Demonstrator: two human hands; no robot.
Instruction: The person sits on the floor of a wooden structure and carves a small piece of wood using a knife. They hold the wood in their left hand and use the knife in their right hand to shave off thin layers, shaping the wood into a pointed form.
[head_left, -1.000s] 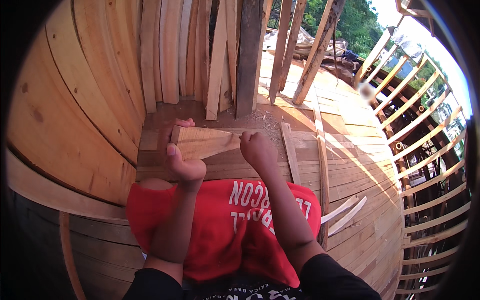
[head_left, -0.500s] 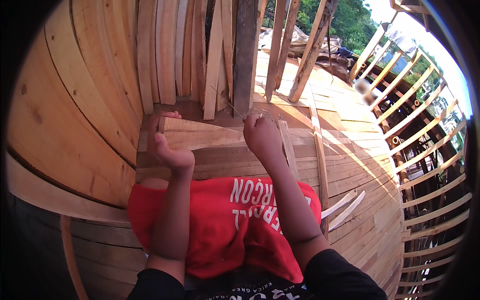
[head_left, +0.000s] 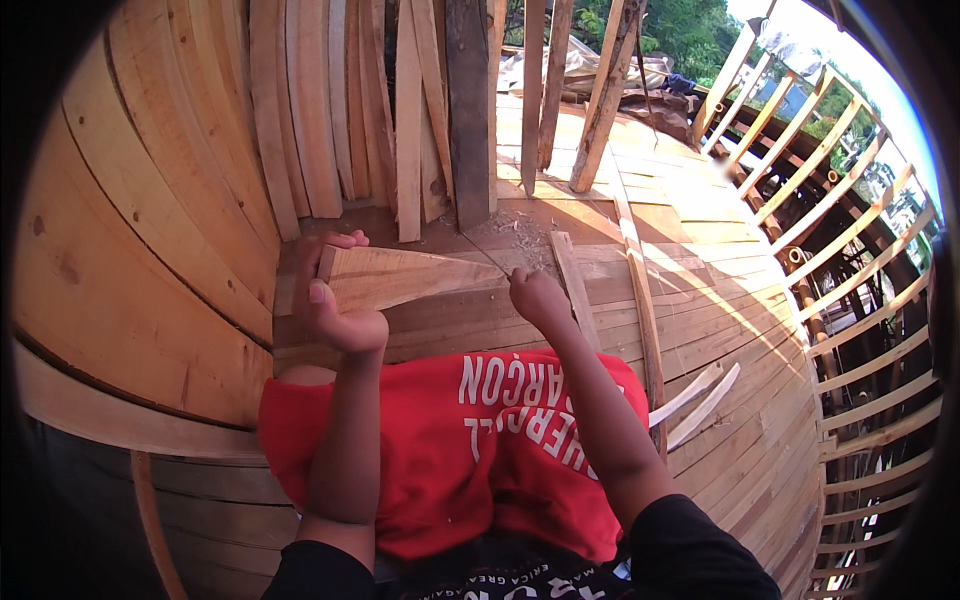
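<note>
A tapered, wedge-shaped piece of wood [head_left: 405, 277] lies crosswise in front of my knees, wide end left and narrow tip right. My left hand [head_left: 335, 300] is cupped round the wide end, thumb on the near side and fingers over the far side. Just beyond the tip, my right hand [head_left: 540, 298] is closed, with a thin dark rod [head_left: 484, 252] reaching from it toward the far left. Its grip hides the rod's near end, and I cannot make out what kind of tool or stick it is.
A curved plank wall [head_left: 150, 220] rises close on my left. Upright boards [head_left: 405, 130] and a dark post [head_left: 470, 120] stand ahead. Shavings [head_left: 520, 235] litter the plank floor [head_left: 715, 300]. Loose strips [head_left: 705, 405] lie at right, before a slatted railing [head_left: 870, 330].
My right hand has drawn back toward me and slightly right, bringing the thin rod with it and uncovering the wood's tip. My left hand keeps its hold.
</note>
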